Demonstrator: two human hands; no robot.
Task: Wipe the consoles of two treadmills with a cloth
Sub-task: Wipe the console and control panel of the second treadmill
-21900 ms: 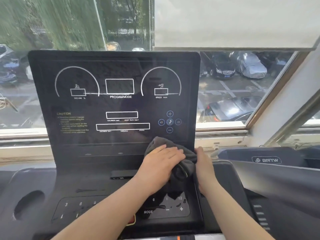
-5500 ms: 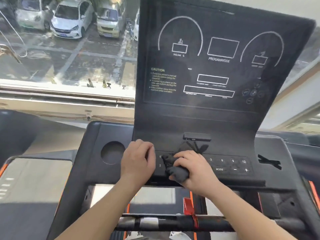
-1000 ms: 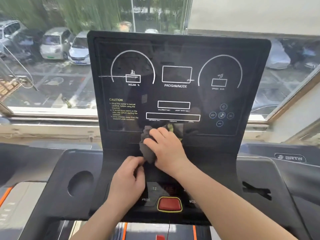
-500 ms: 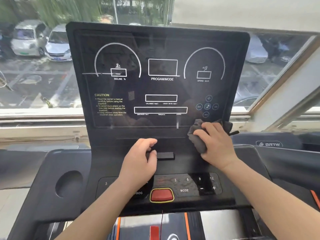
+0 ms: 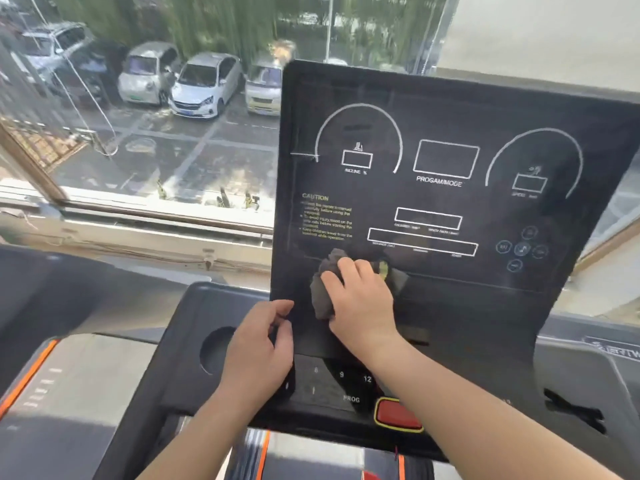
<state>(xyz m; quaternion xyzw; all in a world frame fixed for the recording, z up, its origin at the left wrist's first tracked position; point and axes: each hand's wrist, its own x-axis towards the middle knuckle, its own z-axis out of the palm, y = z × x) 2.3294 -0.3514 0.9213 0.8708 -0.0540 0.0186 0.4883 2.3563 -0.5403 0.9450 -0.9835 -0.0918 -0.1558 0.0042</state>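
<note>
While your right hand presses a crumpled dark grey cloth against the treadmill console, its fingers curl over the top of the wad and clamp it to the black panel. The cloth sits on the lower left part of the upright display, just under the yellow CAUTION text and left of the long white outlined boxes.

Your left hand lies lower and to the left, with bent fingers and the thumb reaching the panel's lower left edge. You cannot tell from this view whether it grips that edge or only rests there. It holds no cloth.

Below your hands is the keypad, with 9, 12 and PROG readable, and a red button with a yellow rim just right of it. A round cup recess opens in the console tray beside your left hand.

Another treadmill's deck with an orange stripe lies at far left. Behind the console, the window looks onto parked cars.
</note>
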